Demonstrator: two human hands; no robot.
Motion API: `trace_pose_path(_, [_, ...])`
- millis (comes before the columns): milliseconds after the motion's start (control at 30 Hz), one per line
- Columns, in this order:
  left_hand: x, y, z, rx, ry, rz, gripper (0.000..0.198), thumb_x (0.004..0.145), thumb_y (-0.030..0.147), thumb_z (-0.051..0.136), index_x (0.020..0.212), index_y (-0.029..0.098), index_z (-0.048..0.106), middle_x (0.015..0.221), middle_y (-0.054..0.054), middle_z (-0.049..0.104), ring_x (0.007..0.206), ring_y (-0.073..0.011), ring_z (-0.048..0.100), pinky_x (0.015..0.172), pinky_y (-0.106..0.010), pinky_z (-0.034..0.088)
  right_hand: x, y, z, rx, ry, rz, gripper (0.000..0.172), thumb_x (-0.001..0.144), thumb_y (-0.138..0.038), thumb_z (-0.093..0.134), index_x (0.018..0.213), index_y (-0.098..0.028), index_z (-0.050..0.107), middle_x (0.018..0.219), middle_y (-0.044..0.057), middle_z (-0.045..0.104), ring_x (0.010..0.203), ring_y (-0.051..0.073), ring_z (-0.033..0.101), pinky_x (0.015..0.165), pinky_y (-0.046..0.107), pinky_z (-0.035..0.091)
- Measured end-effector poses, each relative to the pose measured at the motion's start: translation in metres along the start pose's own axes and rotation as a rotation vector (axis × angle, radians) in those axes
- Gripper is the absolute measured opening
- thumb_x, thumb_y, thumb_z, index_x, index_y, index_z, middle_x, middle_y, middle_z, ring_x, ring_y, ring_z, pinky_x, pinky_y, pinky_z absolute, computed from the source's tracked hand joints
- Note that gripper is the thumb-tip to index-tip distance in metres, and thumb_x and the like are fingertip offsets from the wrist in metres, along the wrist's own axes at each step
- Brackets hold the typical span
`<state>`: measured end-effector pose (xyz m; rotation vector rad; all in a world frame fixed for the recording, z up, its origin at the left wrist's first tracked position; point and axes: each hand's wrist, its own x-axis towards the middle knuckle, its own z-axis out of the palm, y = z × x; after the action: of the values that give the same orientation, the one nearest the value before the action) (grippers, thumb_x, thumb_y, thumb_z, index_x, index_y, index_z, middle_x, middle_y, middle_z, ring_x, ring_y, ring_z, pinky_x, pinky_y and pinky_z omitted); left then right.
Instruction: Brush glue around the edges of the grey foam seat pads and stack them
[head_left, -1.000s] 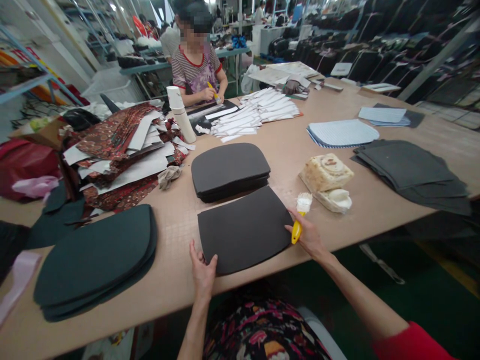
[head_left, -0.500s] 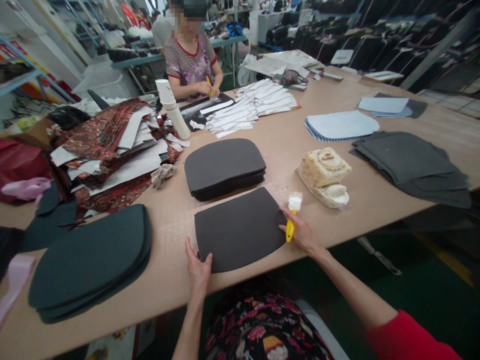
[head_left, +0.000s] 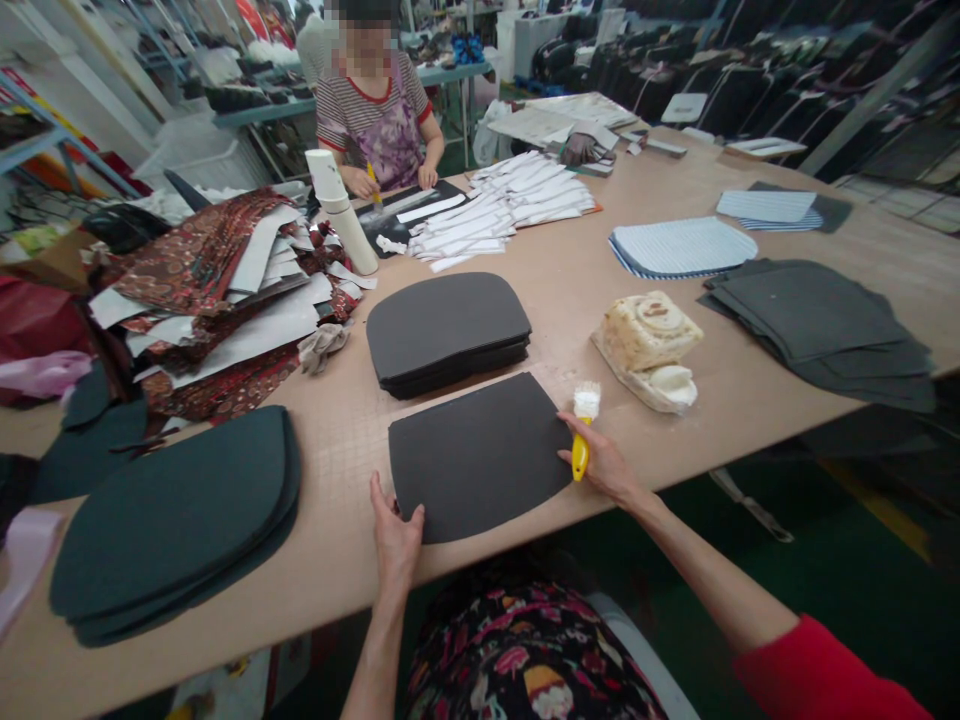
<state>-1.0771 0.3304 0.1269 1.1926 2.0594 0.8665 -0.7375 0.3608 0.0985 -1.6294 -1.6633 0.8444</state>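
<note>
A dark grey panel [head_left: 480, 455] with one curved side lies flat near the table's front edge. My left hand [head_left: 396, 535] is at its lower left corner, thumb on the panel and index finger stretched out apart beside the edge. At the panel's right edge, my right hand [head_left: 600, 462] grips a paintbrush [head_left: 580, 455] with a yellow handle, and its fingertips touch the panel. The brush's white-coated bristles point away from me. Just behind the panel stands a stack of similar grey panels [head_left: 450, 325]. To the right sits a crusted, cream-coloured container [head_left: 649, 330] with a white lump at its front.
Dark green panels [head_left: 176, 510] are stacked at left, before patterned red-brown pieces [head_left: 202, 260]. A white bottle [head_left: 351, 235] stands near white strips [head_left: 502, 210]. Across the table a co-worker [head_left: 375, 120] holds a yellow brush. Striped pieces [head_left: 682, 248] and grey sheets [head_left: 817, 320] lie right.
My hands and the panel have hardly moved. The co-worker's brush hand has shifted left, and the view has tilted slightly.
</note>
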Motion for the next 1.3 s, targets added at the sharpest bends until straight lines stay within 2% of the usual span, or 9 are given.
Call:
trace_pose_path(133, [0.000,0.006,0.000,0.042,-0.008,0.055,0.087,0.070,0.018,0.060,0.141,0.021,0.011,0.118,-0.012,0.055,0.111,-0.0240,0.054,0.096,-0.043,0.044,0.000,-0.003,0.000,-0.004,0.001,0.007,0.057,0.078,-0.027,0.058,0.133,-0.020,0.043,0.120,0.010,0.059,0.103,0.027,0.059,0.090,0.041,0.047])
trace_pose_path(233, [-0.001,0.015,-0.001,0.139,0.034,0.118,0.084,0.070,0.014,0.059,0.141,0.019,0.014,0.138,-0.018,0.039,0.128,-0.0308,0.036,0.105,-0.054,0.030,0.000,-0.005,0.001,-0.010,0.001,0.021,0.056,0.078,-0.025,0.057,0.132,-0.019,0.044,0.116,0.011,0.061,0.100,0.027,0.060,0.085,0.040,0.049])
trace_pose_path(333, [-0.005,0.022,0.005,0.342,0.060,0.346,0.066,0.077,0.014,0.051,0.138,0.019,0.028,0.143,-0.017,0.031,0.131,-0.0345,0.029,0.104,-0.062,0.026,0.001,-0.007,0.002,-0.014,0.014,0.026,0.056,0.077,-0.024,0.057,0.131,-0.019,0.045,0.117,0.011,0.060,0.098,0.025,0.060,0.084,0.039,0.049])
trace_pose_path(433, [-0.012,0.026,0.021,0.364,-0.126,0.644,0.047,0.083,0.017,0.044,0.130,0.022,0.043,0.129,-0.013,0.047,0.117,-0.0255,0.046,0.098,-0.048,0.041,0.001,-0.008,0.003,-0.008,0.018,0.029,0.055,0.077,-0.024,0.057,0.130,-0.019,0.046,0.111,0.010,0.061,0.085,0.022,0.061,0.076,0.037,0.050])
trace_pose_path(500, [-0.017,0.027,0.034,0.399,-0.260,0.724,0.040,0.084,0.022,0.047,0.123,0.027,0.051,0.125,-0.009,0.052,0.108,-0.0234,0.051,0.090,-0.043,0.048,0.002,-0.009,0.003,0.003,0.018,0.033,0.054,0.077,-0.024,0.057,0.129,-0.020,0.046,0.107,0.009,0.062,0.078,0.019,0.061,0.072,0.034,0.051])
trace_pose_path(600, [-0.021,0.027,0.045,0.544,-0.343,0.748,0.038,0.083,0.025,0.050,0.120,0.029,0.054,0.129,-0.009,0.051,0.101,-0.0251,0.051,0.081,-0.044,0.051,0.004,-0.010,-0.001,0.019,0.033,0.042,0.052,0.076,-0.027,0.059,0.127,-0.021,0.049,0.103,0.007,0.063,0.078,0.018,0.060,0.070,0.032,0.050])
trace_pose_path(800, [-0.012,0.020,0.046,0.590,-0.341,0.807,0.038,0.084,0.029,0.050,0.121,0.026,0.055,0.128,-0.011,0.051,0.097,-0.0243,0.050,0.080,-0.042,0.051,0.011,-0.005,-0.007,0.032,0.098,0.120,0.048,0.079,-0.029,0.057,0.125,-0.017,0.049,0.066,-0.002,0.055,0.056,0.014,0.050,0.054,0.027,0.043])
trace_pose_path(1167, [-0.005,0.018,0.048,0.614,-0.362,0.849,0.039,0.084,0.033,0.049,0.122,0.025,0.054,0.128,-0.012,0.048,0.096,-0.0237,0.051,0.079,-0.042,0.050,0.018,0.001,-0.004,0.005,0.131,0.085,0.047,0.076,-0.022,0.059,0.122,-0.019,0.052,0.076,0.000,0.063,0.063,0.015,0.057,0.060,0.025,0.045])
trace_pose_path(1300, [-0.004,0.019,0.048,0.626,-0.371,0.837,0.040,0.084,0.033,0.049,0.123,0.026,0.053,0.128,-0.012,0.049,0.095,-0.0236,0.052,0.078,-0.043,0.051,0.018,0.002,0.002,-0.063,0.145,0.054,0.041,0.079,-0.017,0.055,0.119,-0.022,0.055,0.088,0.003,0.065,0.075,0.018,0.061,0.068,0.026,0.046])
